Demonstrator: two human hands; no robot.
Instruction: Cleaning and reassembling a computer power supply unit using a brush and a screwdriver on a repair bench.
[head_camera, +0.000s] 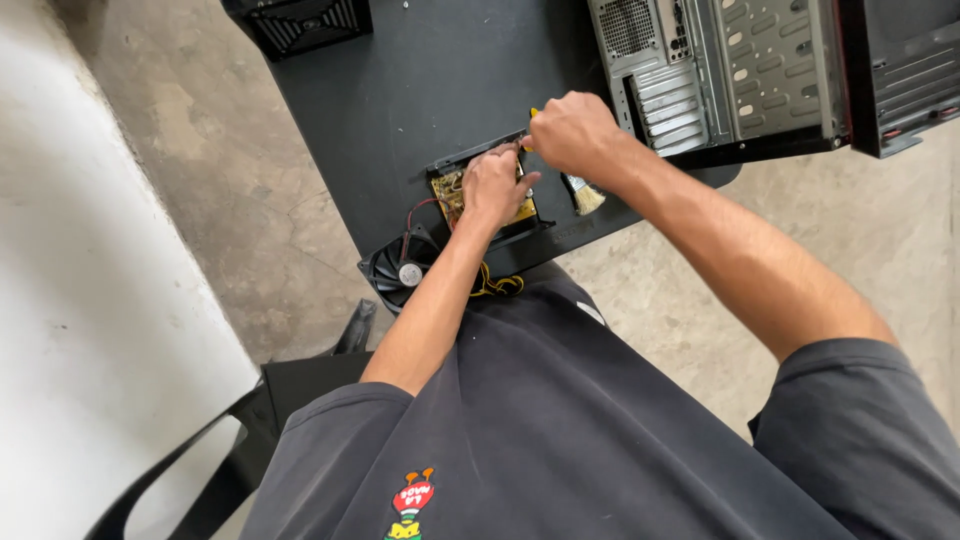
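The black desk (400, 90) took up the upper middle of the view, and everything else sat in relation to it: a grey metal computer case (730, 70) lay open on its far right corner, a black vented box (300, 22) sat at its far left corner, and bare concrete floor (220, 170) spread to its left and right. Near the desk's front edge lay an opened power supply tray holding a yellowish circuit board (450, 190), mostly covered by the hand above it. A black cooling fan (405, 268) hung on red and black wires at the desk's front left edge, with a bundle of yellow cables (497, 285) trailing just off the front. The left hand (495, 185) was pressed flat-fingered down on the board, steadying it. The right hand (575, 132) was closed around a yellow-handled tool (533, 115) (probably a screwdriver, though the tip was hidden), held just beyond the board toward the desk's far side. A small paintbrush (583, 195) with pale bristles lay on the desk just right of the tray. Judging from this, the work would go best with the tool kept square to the fastener, the left hand bearing down evenly so the tray could not skate, and the fan wires kept slack.
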